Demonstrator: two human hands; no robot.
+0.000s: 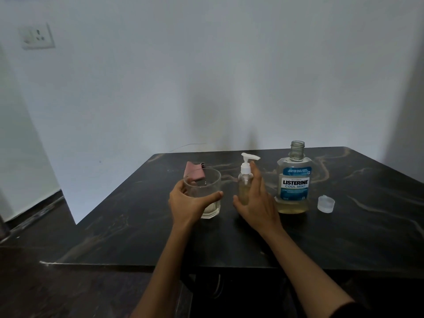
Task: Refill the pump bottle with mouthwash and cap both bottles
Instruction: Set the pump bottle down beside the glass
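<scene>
Dim room with a plain white wall (206,76) carrying a socket plate (37,36) at upper left, a thin wire (188,145) trailing behind a dark marbled surface (160,237) with pale veins, dark floor (34,283) below at left.

**Dim indoor light, soft frame, wide-angle bend**

Overall exposure low; cool bluish-grey cast on the wall (206,65). Dark marble table (160,237) swallows detail, with a faint pale sheen along its near edge. Two soft vertical shadows on the wall behind the bottles, so the light comes from the viewer's side. No hard glare; weak highlights on the glass (205,191) rim. Label of the mouthwash bottle (294,184) legible, fine print smeared. Slight softness throughout. Straight edges lean and curve toward frame borders; corners darken.
</scene>
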